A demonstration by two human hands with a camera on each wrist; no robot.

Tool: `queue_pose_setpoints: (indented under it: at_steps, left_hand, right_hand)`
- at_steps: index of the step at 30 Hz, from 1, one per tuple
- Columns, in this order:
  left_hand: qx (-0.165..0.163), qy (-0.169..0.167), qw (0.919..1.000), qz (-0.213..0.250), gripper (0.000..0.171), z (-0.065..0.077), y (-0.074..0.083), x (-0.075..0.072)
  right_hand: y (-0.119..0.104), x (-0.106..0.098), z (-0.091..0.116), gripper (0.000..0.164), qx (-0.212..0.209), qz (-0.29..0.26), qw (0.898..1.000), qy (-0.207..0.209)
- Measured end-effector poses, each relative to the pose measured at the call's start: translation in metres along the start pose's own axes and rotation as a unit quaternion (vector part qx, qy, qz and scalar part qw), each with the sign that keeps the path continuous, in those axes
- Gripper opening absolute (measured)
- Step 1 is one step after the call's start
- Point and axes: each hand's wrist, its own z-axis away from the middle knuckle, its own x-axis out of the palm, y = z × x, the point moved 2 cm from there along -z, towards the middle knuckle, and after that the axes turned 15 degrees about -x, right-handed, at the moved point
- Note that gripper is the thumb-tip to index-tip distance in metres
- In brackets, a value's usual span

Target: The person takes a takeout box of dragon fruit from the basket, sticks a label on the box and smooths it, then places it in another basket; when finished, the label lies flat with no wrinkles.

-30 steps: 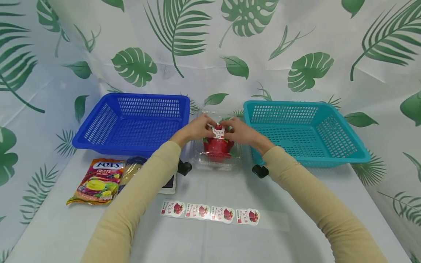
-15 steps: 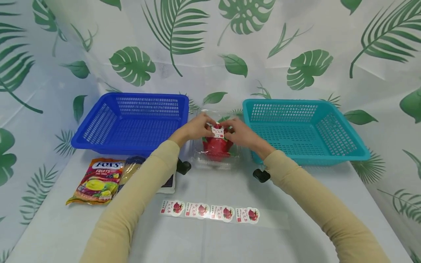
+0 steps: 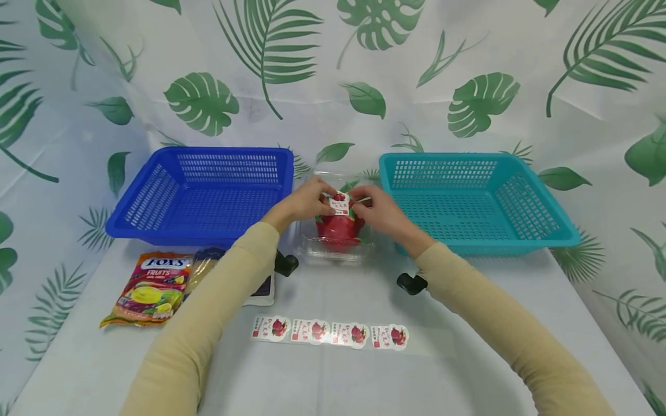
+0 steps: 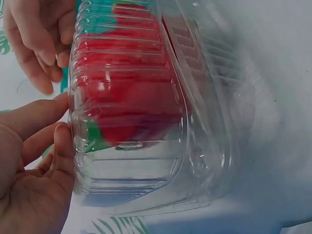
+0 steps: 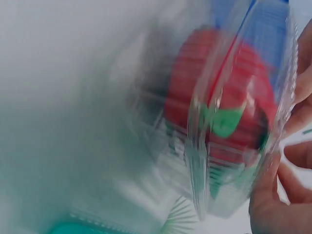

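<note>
A clear plastic clamshell box (image 3: 338, 254) with a red dragon fruit (image 3: 337, 232) inside stands between the two baskets. On its lid lies a white sticker (image 3: 340, 204) printed with red fruit. My left hand (image 3: 307, 202) has thumb and fingertips at the sticker's left edge; in the left wrist view its fingers (image 4: 46, 113) touch the lid. My right hand (image 3: 382, 212) is at the sticker's right side, fingertips slightly apart from it. The right wrist view has the right thumb (image 5: 267, 187) against the lid; the sticker is hidden there.
A blue basket (image 3: 156, 231) stands left and a teal basket (image 3: 499, 245) right. In front lies a backing strip with several stickers (image 3: 317, 331). A Fox's candy bag (image 3: 147, 293) and another packet (image 3: 203, 267) lie left, partly behind the left sleeve (image 3: 208, 312).
The right fingertips have drawn slightly away from the sticker's right edge. The left fingers stay at its left edge. The head view has shifted a little.
</note>
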Motion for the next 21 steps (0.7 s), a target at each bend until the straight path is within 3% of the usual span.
queue_pose_setpoints:
  at_steps: [5,9,21]
  left_hand:
    - [-0.009,0.005,0.9999,0.011,0.043,0.002,-0.004,-0.001]
    - [-0.013,0.005,0.9997,0.018,0.045,0.003,-0.007,-0.003]
    - [-0.008,0.005,0.9999,0.015,0.046,0.005,-0.008,-0.002]
  right_hand:
    - [-0.006,0.001,0.013,0.039,-0.001,0.001,0.998,0.066]
    - [-0.012,0.004,0.025,0.043,-0.010,0.005,0.996,0.090]
    - [-0.015,0.016,0.041,0.067,0.038,-0.009,0.998,0.042]
